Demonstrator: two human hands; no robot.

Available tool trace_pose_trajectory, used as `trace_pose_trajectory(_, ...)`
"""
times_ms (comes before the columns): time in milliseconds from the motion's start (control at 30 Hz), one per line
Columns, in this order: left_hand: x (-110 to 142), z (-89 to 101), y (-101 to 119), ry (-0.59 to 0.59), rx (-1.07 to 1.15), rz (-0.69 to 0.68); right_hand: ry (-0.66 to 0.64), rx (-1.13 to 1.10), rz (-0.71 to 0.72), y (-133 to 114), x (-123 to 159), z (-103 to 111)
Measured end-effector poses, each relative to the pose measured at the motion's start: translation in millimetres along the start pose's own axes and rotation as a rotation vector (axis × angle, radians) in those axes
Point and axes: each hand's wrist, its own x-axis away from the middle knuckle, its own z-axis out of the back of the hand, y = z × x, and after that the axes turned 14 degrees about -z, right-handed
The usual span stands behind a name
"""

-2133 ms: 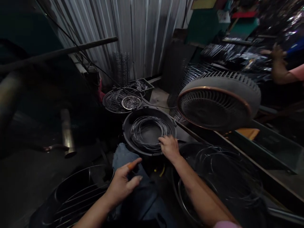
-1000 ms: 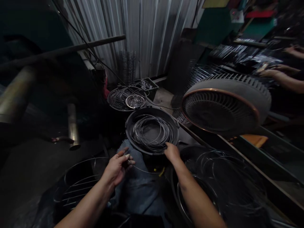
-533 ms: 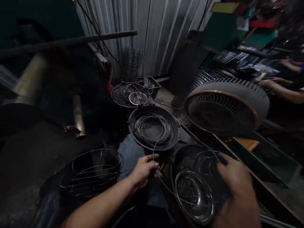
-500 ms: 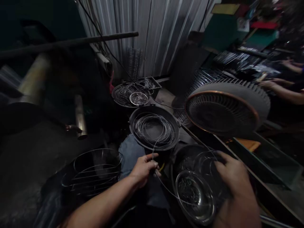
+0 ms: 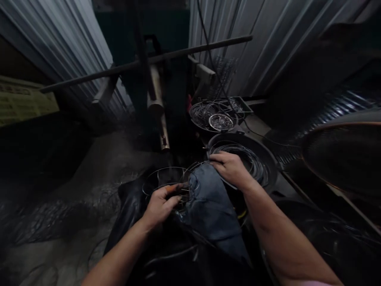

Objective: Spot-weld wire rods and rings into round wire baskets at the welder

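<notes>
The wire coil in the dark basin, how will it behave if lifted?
The wire coil probably flexes and sags, being many thin loops. It may be springy, since its strands show round curves. Loops might slip apart; no tie shows.

wire coil: smooth, glossy metal | basin: matt, plastic-looking | trouser leg: matt denim | wall: ribbed metal

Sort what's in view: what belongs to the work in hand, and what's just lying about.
Seemingly part of the work:
left hand, beside thin wire hoops
right hand, near the coiled wire
dark pan around it

Apparently just about:
yellow panel, far left
long bar
fan, right edge
</notes>
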Motion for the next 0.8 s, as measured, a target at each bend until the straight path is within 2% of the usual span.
trace_pose_trajectory(133,20.6,40.1,-15.9,0.320,-0.472,-0.211,-0.094,0.009,0.155,-59.1,-12.9,-31.1)
trace_pose_trajectory(200,21.2,53.3,-24.6,0.367,-0.645,-0.218,-0.133,0.055,0.195,-80.9,-17.6,-42.4)
trace_pose_trajectory(333,10.2,68.7,-34.6,0.209,-0.720,-0.116,-0.175,0.168,0.237,-114.5,-29.9,-55.4)
trace_pose_trajectory(533,-2.5,73.6,-39.6,0.150,-0.730,0.017,-0.244,0.249,0.210,-138.4,-54.5,-64.1)
trace_pose_trajectory(667,-4.0,74.3,-41.9,0.120,-0.727,-0.035,-0.304,0.193,0.223,-147.2,-60.3,-62.4)
trace_pose_trajectory(800,-10.9,85.1,-21.7,0.143,-0.791,-0.178,-0.263,0.007,0.247,-153.0,-58.1,-39.6)
